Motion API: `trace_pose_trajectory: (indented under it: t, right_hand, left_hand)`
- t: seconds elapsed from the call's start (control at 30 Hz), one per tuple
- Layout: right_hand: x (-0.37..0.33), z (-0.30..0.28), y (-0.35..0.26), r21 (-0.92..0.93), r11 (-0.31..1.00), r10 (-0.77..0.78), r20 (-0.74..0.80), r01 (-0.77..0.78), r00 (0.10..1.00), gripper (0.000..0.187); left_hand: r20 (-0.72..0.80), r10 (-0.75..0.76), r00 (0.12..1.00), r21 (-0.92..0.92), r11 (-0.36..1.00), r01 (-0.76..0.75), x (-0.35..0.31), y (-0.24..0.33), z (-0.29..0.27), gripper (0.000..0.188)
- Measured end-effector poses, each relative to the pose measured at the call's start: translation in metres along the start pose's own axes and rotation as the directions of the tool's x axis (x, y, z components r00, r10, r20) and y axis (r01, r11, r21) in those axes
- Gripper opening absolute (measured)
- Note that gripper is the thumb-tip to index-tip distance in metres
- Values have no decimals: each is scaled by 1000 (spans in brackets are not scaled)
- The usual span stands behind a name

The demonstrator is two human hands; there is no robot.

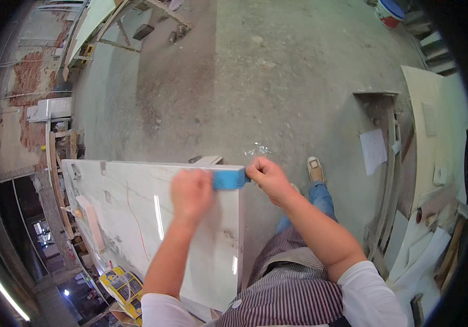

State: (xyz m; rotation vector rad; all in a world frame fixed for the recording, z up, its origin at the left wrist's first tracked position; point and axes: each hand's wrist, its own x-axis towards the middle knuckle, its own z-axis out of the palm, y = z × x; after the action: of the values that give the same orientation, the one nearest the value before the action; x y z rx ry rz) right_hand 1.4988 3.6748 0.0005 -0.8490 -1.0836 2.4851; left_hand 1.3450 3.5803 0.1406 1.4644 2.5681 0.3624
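A blue strip (228,179), maybe abrasive sheet or tape, is stretched between my two hands and bends over the far right corner of a glossy white, grey-veined slab (190,245). Its left end is gripped in my left hand (191,192), a blurred fist above the slab's top face. Past the slab's right edge, my right hand (269,179) pinches the other end with its fingers closed. The strip's ends are partly hidden by my fingers.
A yellow bag (124,291) lies at the slab's near left. Along the left wall is a wooden rack (59,185). Sheets and boards lean on the right, beside a white paper (373,152). A bucket (391,12) stands far right on the concrete floor (277,82).
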Motion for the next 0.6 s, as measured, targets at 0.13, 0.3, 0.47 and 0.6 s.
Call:
trace_pose_trajectory:
  t: [0.13,0.3,0.47,0.6]
  right_hand:
    - [-3,-19,3,-157,981,115,25,-110,993,28]
    - [-26,-110,28,-520,789,233,-238,-327,943,29]
    - [-66,-137,56,-501,767,307,-263,-401,915,32]
    - [-63,-131,33,-496,748,375,-231,-441,897,33]
  left_hand:
    - [50,35,998,-66,997,-31,-3,19,-3,30]
    - [-96,-188,978,-121,977,175,4,-10,-19,27]
    - [46,-216,975,328,925,189,6,52,33,61]
    - [28,-176,984,316,935,158,13,91,46,71]
